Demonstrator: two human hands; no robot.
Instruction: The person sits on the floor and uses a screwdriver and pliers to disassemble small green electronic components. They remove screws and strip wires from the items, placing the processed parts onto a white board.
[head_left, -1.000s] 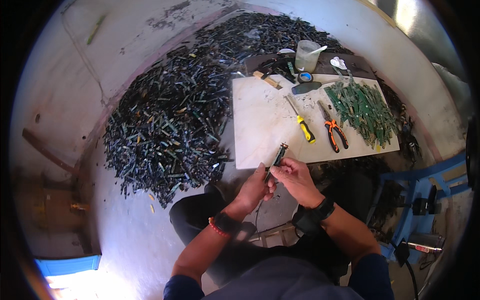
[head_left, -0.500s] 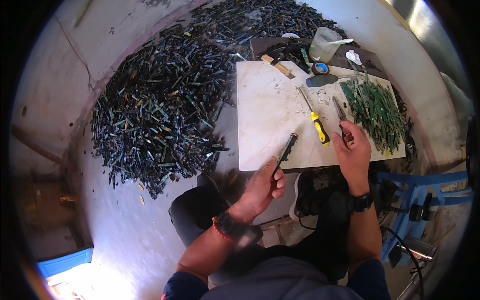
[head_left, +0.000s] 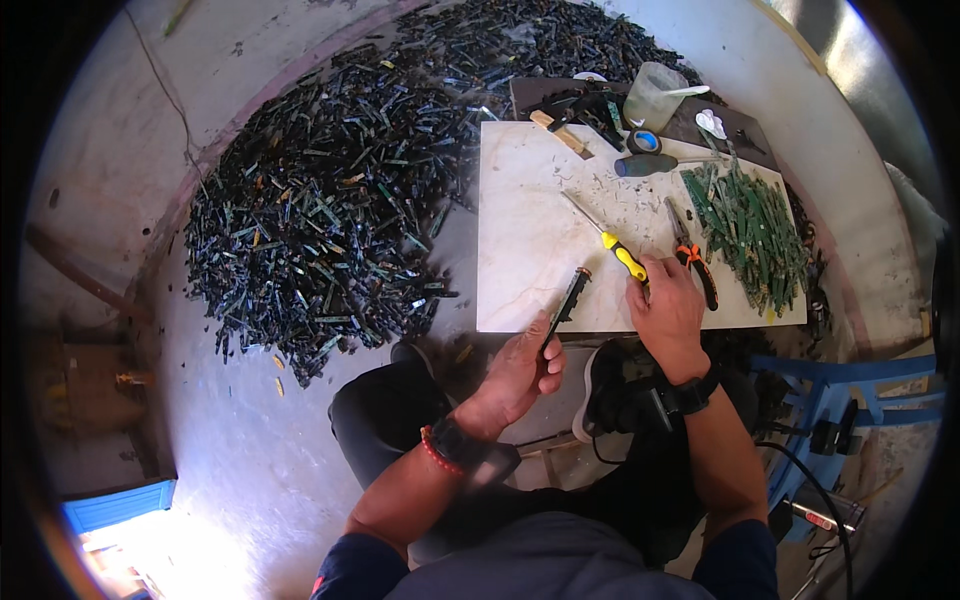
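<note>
Green circuit strips (head_left: 752,228) lay stacked on the marble slab (head_left: 530,240); the dark heap (head_left: 330,220) remained. Left hand (head_left: 522,368) pinched one strip (head_left: 566,306); right hand (head_left: 665,305) fingers curled on the yellow screwdriver (head_left: 612,246).

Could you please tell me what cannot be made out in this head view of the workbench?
- Right hand: its fingers cover the handle end of the yellow screwdriver, so its grip is unclear.
- Dark strip in the left hand: lower end hidden in the fist.
- Green strips pile: single pieces too small.
</note>
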